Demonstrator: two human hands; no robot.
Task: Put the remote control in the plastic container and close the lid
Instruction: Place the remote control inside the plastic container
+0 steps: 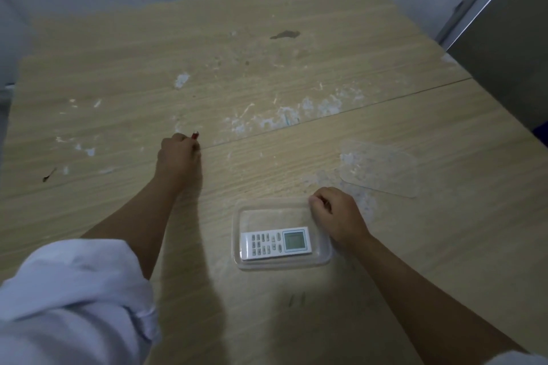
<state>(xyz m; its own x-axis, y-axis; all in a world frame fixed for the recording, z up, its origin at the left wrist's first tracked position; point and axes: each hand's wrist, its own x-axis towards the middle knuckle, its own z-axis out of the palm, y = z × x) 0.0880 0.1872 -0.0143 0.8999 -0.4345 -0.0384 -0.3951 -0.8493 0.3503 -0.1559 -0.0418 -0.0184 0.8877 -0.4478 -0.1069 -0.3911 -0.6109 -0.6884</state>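
Two bare hands over a light wood desk [118, 92] with white scuffs and stains. Remote control [276, 243] lies flat inside the clear plastic container [321, 258], near the 6 o'clock part of the desk, screen end toward 3 o'clock, buttons toward 9 o'clock. Container is open, no lid on it. Lid [381, 169] lies flat on the desk at about 2 o'clock from the container, apart from it. Right hand [338, 216] rests at the container's far right corner, fingers curled in; cannot tell if they grip the rim. Left hand [178, 154] is at 10 o'clock from the container, well apart, fingers clenched around a small red object [195, 136]. White sleeve [74, 299] on the left arm.
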